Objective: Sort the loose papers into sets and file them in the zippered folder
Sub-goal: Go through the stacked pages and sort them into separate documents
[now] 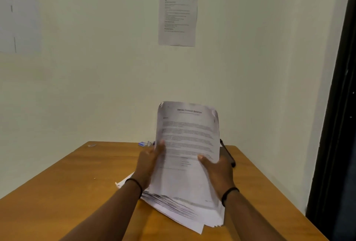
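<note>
Pale wall (96, 86) and wooden table (77, 183) frame my view; I see the loose pile (183, 210) fanned at the near edge; both hands hold the raised sheaf (187, 144) upright, long axis vertical, heading uppermost, left hand (151, 160) and right hand (217, 167) pinching its sides; sheets might slip and mix the sets; dark folder (227, 154) lies behind.

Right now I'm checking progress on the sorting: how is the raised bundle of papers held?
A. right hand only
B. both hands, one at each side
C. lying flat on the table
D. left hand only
B: the left hand and right hand grip opposite edges of the upright bundle of papers.
</note>
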Motion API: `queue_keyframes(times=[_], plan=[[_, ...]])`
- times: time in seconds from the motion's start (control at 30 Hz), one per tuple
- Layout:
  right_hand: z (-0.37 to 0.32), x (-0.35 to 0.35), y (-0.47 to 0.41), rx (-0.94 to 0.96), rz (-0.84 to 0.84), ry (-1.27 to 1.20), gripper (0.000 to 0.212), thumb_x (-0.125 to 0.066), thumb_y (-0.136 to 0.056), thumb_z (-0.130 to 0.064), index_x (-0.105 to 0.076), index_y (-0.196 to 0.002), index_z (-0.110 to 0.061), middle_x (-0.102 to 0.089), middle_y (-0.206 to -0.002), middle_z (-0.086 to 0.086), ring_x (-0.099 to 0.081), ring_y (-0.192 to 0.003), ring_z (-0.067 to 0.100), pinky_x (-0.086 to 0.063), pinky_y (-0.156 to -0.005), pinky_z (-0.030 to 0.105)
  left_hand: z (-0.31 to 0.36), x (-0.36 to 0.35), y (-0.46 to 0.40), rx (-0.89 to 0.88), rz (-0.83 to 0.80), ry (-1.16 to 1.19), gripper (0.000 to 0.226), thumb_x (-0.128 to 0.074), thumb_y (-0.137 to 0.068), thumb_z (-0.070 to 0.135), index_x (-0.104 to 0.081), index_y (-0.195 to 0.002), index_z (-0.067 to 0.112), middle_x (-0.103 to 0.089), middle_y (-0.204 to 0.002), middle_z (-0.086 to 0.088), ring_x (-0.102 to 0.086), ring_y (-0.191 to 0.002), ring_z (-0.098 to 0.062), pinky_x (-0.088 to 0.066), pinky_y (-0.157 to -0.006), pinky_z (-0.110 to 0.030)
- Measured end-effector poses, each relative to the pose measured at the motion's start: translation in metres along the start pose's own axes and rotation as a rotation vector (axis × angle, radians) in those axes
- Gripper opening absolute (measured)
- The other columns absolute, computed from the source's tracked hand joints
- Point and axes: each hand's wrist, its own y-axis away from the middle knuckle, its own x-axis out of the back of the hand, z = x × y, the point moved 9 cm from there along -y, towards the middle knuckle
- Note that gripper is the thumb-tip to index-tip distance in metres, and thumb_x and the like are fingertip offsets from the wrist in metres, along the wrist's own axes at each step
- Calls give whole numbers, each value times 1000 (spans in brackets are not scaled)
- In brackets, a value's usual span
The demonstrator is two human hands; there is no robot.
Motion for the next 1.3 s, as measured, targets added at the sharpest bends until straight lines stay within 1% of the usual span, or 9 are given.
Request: queue_keyframes(times=[0.03,0.1,0.17,0.23,0.43,0.67,0.9,1.17,1.3], plan=[[-3,1,-3,24,-15,10,24,-79,-82,-16,-66,-95,-30,-72,-98,-7,-70,-89,9,-56,-75,26,-8,20,-9,10,149,-156,58,-58,-87,63,-64,-74,7,-69,-77,-6,-62,-72,-27,-47,-67,-34],[5,1,-8,-10,-67,-15,26,-77,-83,-13,-69,-102,-28,-74,-102,-4,-70,-94,13,-57,-83,32,-32,63,-11,196,383,-602,59,-56,-86,66,-62,-93,8,-64,-98,-15,-58,-89,-34,-47,-80,-40],[28,3,-9,-133,-114,-64,30,-77,-83,-9,-71,-110,-20,-74,-107,-1,-71,-98,19,-56,-89,40,-66,91,-5,466,393,-865,70,-63,-81,64,-53,-123,9,-51,-129,-21,-50,-115,-39,-43,-97,-45],[53,2,-4,-269,-141,-93,30,-77,-82,-6,-72,-110,-15,-74,-108,2,-71,-98,23,-55,-90,43,-84,104,-2,567,353,-943,82,-70,-75,65,-49,-129,8,-46,-134,-21,-47,-119,-38,-42,-99,-45],[93,-21,17,-447,-240,-103,31,-75,-83,-4,-70,-113,-10,-74,-108,8,-71,-99,30,-53,-93,50,-106,91,-22,637,190,-631,66,-88,-70,38,-59,-114,-1,-66,-106,-16,-62,-91,-30,-57,-82,-39],[92,-42,18,-443,-297,-38,27,-73,-84,-1,-71,-109,-10,-75,-106,6,-71,-96,28,-57,-77,36,-115,83,-22,593,216,-410,35,-64,-85,-2,-57,-119,-7,-57,-79,-14,-58,-66,-25,-53,-66,-36],[98,-96,26,-528,-457,-7,30,-73,-83,-2,-70,-112,-8,-73,-110,10,-70,-101,32,-51,-97,49,-108,140,-35,484,281,-507,33,-67,-81,1,-62,-113,-4,-65,-98,-17,-63,-92,-34,-57,-75,-39],[110,-211,36,-571,-577,-21,34,-74,-81,0,-69,-114,-6,-73,-111,11,-70,-100,33,-51,-97,50,-83,264,-50,506,256,-735,65,-86,-73,11,-57,-130,0,-63,-126,-18,-60,-111,-35,-53,-93,-39],[116,-253,41,-558,-616,9,31,-73,-82,0,-70,-112,-8,-74,-108,9,-70,-98,32,-54,-92,47,-84,300,-52,486,264,-804,49,-82,-77,14,-63,-120,2,-66,-121,-17,-61,-105,-33,-54,-91,-38]])
